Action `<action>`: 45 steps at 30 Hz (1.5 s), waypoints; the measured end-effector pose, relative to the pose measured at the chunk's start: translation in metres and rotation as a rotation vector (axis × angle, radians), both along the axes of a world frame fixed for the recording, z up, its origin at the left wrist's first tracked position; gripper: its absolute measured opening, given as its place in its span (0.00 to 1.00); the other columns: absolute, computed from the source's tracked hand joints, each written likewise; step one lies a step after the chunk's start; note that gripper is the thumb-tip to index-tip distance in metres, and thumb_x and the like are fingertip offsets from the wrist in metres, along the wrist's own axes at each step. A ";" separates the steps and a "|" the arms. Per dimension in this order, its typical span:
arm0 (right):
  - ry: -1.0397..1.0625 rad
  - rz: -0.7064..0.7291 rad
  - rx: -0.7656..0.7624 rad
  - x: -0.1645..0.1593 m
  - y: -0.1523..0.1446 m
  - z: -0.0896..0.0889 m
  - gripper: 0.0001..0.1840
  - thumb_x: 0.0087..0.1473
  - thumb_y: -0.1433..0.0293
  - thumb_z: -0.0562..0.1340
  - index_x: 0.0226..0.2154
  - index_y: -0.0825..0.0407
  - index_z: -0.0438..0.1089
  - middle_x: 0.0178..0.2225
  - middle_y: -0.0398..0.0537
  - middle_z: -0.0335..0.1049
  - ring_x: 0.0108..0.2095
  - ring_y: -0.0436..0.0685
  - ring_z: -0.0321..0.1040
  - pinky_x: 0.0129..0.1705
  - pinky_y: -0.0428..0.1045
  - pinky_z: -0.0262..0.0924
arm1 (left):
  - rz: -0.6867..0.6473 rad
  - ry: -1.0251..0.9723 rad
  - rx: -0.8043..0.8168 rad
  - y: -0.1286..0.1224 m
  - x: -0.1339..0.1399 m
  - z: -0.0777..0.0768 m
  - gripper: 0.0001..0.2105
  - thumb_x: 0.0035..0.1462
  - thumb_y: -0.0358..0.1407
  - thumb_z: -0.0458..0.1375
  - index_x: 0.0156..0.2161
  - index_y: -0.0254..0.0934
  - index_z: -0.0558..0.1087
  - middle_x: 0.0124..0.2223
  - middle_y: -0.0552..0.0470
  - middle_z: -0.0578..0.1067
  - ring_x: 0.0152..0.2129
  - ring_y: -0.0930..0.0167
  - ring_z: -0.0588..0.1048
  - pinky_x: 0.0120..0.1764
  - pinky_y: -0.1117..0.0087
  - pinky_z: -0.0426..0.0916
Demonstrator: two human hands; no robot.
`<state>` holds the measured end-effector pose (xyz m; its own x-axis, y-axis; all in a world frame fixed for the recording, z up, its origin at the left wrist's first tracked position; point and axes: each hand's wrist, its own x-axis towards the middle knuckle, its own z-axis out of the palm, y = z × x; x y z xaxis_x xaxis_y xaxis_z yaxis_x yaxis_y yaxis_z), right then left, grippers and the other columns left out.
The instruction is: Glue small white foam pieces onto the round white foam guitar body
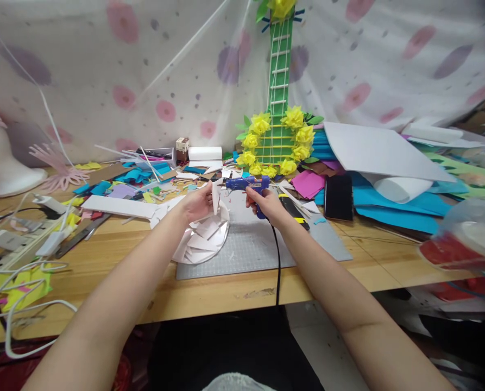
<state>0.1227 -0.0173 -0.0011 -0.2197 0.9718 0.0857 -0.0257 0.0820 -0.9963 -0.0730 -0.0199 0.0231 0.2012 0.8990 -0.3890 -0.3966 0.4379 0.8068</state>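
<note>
My left hand (199,203) pinches a small pointed piece of white paper (216,196), held up on edge. In my right hand (264,203) is a blue glue gun (246,183), fingers wrapped round its handle. Its nozzle points left and is close to the paper piece; whether they touch I cannot tell. Below my left hand lies a round white disc (203,255) covered with overlapping white paper pieces. The disc rests partly on a grey cutting mat (250,255). A black cord runs from the glue gun over the table's front edge.
A green guitar shape with yellow paper flowers (281,138) stands at the back. Colored scraps (134,176) litter the table. A phone (339,196), blue sheets (397,209) and a clear bucket (466,239) are on the right. White cables (12,326) and a power strip (26,241) are left.
</note>
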 end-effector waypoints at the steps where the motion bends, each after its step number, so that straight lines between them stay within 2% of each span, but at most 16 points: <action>1: -0.004 -0.001 -0.001 -0.001 0.000 0.000 0.27 0.39 0.46 0.63 0.17 0.53 0.64 0.16 0.43 0.63 0.15 0.44 0.52 0.15 0.43 0.52 | -0.001 0.002 -0.002 0.000 0.000 0.001 0.17 0.62 0.41 0.47 0.27 0.35 0.70 0.22 0.54 0.68 0.20 0.75 0.67 0.29 0.75 0.66; 9: -0.065 -0.035 0.015 -0.002 0.007 -0.003 0.27 0.41 0.46 0.62 0.18 0.53 0.64 0.16 0.43 0.63 0.14 0.45 0.53 0.15 0.43 0.52 | 0.016 -0.042 -0.017 0.001 -0.001 0.001 0.19 0.63 0.39 0.46 0.23 0.34 0.67 0.20 0.55 0.65 0.19 0.77 0.65 0.29 0.75 0.64; 18: -0.109 -0.116 0.003 0.005 0.021 -0.012 0.25 0.43 0.47 0.62 0.18 0.52 0.62 0.16 0.42 0.63 0.13 0.45 0.53 0.15 0.43 0.51 | -0.011 -0.034 -0.043 0.003 -0.004 -0.004 0.16 0.61 0.40 0.49 0.26 0.34 0.69 0.23 0.54 0.69 0.20 0.76 0.68 0.29 0.73 0.65; 24: -0.143 -0.101 0.031 0.008 0.021 -0.012 0.26 0.43 0.46 0.61 0.18 0.52 0.62 0.16 0.41 0.62 0.13 0.45 0.54 0.14 0.43 0.51 | -0.001 -0.052 -0.048 0.002 -0.001 -0.002 0.17 0.62 0.39 0.47 0.25 0.35 0.68 0.21 0.54 0.67 0.19 0.76 0.66 0.28 0.73 0.65; 28: -0.173 -0.054 0.030 0.010 0.017 -0.012 0.27 0.42 0.45 0.62 0.18 0.52 0.61 0.16 0.41 0.61 0.14 0.45 0.55 0.15 0.43 0.51 | 0.010 -0.047 -0.037 0.002 -0.001 0.000 0.17 0.63 0.39 0.47 0.26 0.35 0.69 0.21 0.54 0.67 0.20 0.76 0.67 0.29 0.73 0.65; 35: -0.286 0.081 0.057 0.017 0.008 -0.009 0.26 0.45 0.47 0.60 0.17 0.52 0.60 0.16 0.41 0.60 0.15 0.45 0.54 0.16 0.44 0.50 | 0.004 -0.029 -0.051 0.003 -0.003 0.004 0.17 0.63 0.39 0.46 0.28 0.34 0.71 0.23 0.52 0.69 0.22 0.74 0.69 0.33 0.71 0.67; 39: -0.340 0.123 0.054 0.019 0.002 0.000 0.24 0.46 0.48 0.60 0.20 0.52 0.62 0.17 0.41 0.60 0.16 0.46 0.55 0.17 0.44 0.50 | -0.005 -0.018 -0.048 0.004 -0.003 0.005 0.16 0.63 0.39 0.46 0.30 0.34 0.71 0.24 0.51 0.72 0.24 0.73 0.71 0.34 0.71 0.68; 45: -0.432 0.212 0.032 0.023 -0.009 0.014 0.20 0.48 0.52 0.60 0.23 0.52 0.61 0.17 0.39 0.58 0.17 0.46 0.55 0.19 0.44 0.50 | -0.095 -0.101 -0.048 0.009 -0.008 0.002 0.18 0.64 0.39 0.43 0.37 0.31 0.72 0.28 0.48 0.75 0.28 0.71 0.74 0.37 0.70 0.69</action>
<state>0.1457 -0.0265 0.0128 -0.4349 0.9000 -0.0277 0.3707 0.1509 -0.9164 -0.0812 -0.0108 0.0247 0.3247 0.8548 -0.4047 -0.4301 0.5146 0.7418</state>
